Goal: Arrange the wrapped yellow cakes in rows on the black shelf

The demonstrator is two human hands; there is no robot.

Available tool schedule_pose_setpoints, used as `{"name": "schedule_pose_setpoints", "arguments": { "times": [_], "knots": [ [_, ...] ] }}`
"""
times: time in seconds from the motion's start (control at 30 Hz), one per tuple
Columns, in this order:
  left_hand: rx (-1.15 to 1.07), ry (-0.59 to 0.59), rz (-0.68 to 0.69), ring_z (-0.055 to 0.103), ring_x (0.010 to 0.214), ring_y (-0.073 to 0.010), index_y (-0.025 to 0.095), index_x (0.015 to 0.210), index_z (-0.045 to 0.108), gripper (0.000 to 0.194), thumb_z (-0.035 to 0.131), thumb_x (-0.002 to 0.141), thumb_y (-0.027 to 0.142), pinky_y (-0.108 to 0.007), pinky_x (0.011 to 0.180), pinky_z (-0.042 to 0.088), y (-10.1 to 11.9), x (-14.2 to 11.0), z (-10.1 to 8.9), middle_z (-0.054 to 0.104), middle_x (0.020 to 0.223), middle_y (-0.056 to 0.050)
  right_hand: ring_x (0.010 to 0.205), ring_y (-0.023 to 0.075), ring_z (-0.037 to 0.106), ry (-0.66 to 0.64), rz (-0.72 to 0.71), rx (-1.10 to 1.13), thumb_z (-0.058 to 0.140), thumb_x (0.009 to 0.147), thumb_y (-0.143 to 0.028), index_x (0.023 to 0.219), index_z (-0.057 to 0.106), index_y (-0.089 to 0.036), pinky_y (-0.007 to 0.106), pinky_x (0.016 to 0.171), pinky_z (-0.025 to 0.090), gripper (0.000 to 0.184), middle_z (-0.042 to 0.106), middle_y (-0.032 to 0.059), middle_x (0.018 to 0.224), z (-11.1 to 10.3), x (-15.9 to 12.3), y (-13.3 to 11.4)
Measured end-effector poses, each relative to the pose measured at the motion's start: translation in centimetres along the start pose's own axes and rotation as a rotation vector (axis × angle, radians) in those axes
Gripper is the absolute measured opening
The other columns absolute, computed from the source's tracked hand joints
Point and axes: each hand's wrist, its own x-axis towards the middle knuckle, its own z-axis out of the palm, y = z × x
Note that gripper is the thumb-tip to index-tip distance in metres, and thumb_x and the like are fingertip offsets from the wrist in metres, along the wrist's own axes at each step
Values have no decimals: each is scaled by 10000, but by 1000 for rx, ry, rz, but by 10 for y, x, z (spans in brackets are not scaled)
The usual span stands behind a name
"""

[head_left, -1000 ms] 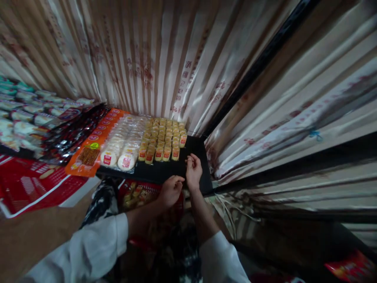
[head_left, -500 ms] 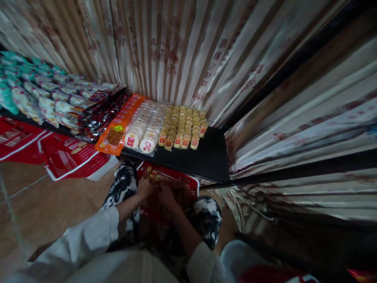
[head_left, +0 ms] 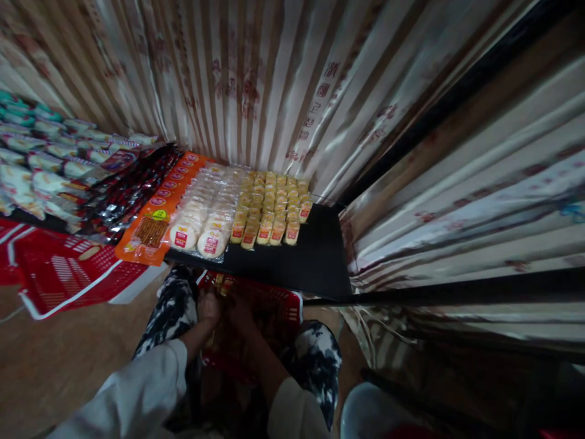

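Observation:
Both my hands reach down into a red plastic basket (head_left: 283,305) resting between my knees, below the front edge of a black shelf (head_left: 315,262). My left hand (head_left: 209,305) sits at the basket's left side near small yellow packets (head_left: 220,282). My right hand (head_left: 241,312) lies just right of it inside the basket. It is dark there, so the fingers of both hands are hard to make out. On the shelf stand rows of small yellow snack packets (head_left: 272,210) beside round white wrapped cakes (head_left: 201,228).
An orange snack pack (head_left: 150,228), dark glossy packets (head_left: 132,189) and green-white packets (head_left: 36,164) fill the shelf to the left. Red printed boards (head_left: 68,274) hang below. Striped curtain fabric (head_left: 274,91) closes the back and right. Brown floor lies at left.
My hands have come down from the shelf's front edge into the red basket on my lap. The view has shifted slightly between frames.

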Motion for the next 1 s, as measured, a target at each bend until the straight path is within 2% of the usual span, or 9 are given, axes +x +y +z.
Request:
{"name": "schedule_pose_setpoints", "arguments": {
  "times": [0.17,0.3,0.43,0.57,0.7,0.77,0.93,1.0],
  "knots": [
    [-53,165,56,506,1135,-266,95,1126,584,349,392,843,169,-358,988,386,6,-26,1,571,1137,-166,1130,194,566,101,53,166,447,829,-238,1060,643,-215,373,1015,391,304,652,57,1159,-15,-11,-11],
    [-213,216,139,507,1123,-236,129,1097,583,322,377,853,167,-334,1010,388,7,-54,6,559,1132,-137,1053,204,610,89,22,379,469,824,-391,989,657,-204,366,967,436,312,682,70,1083,-24,-26,-23],
    [-364,264,267,499,1115,-223,151,1007,587,259,412,815,142,-344,1023,385,13,-77,3,561,1098,-114,977,221,637,170,3,482,571,735,-424,951,646,-188,370,919,465,328,689,82,1040,-29,-44,-30],
    [-499,280,353,517,1080,-211,186,939,566,193,430,805,155,-372,1006,404,22,-94,-9,570,1084,-91,895,220,651,261,67,547,592,709,-463,909,632,-182,350,822,511,347,699,72,947,-41,-64,-37],
    [-593,301,505,499,1118,-200,181,1066,526,281,438,799,168,-370,1029,384,35,-110,-20,567,1134,-84,841,209,649,300,28,531,574,729,-458,819,616,-185,316,761,520,290,695,61,888,-61,-81,-51],
    [-603,300,539,498,1121,-202,179,1106,518,319,435,798,178,-374,1032,380,44,-116,-27,566,1145,-84,807,208,652,308,24,543,565,736,-460,798,608,-189,308,728,522,280,692,62,851,-72,-84,-57],
    [-626,260,625,506,1118,-205,153,1201,495,487,427,721,109,-358,1037,375,67,-116,-51,574,1162,-92,840,205,659,467,51,764,636,667,-500,1064,539,-201,320,725,531,507,668,78,993,-108,-82,-61],
    [-628,220,691,525,1077,-200,147,1216,498,540,431,684,82,-341,1011,395,74,-110,-63,598,1115,-87,857,192,653,425,-6,731,706,608,-462,1052,561,-202,315,769,521,534,666,67,1001,-126,-83,-60]
  ]
}}
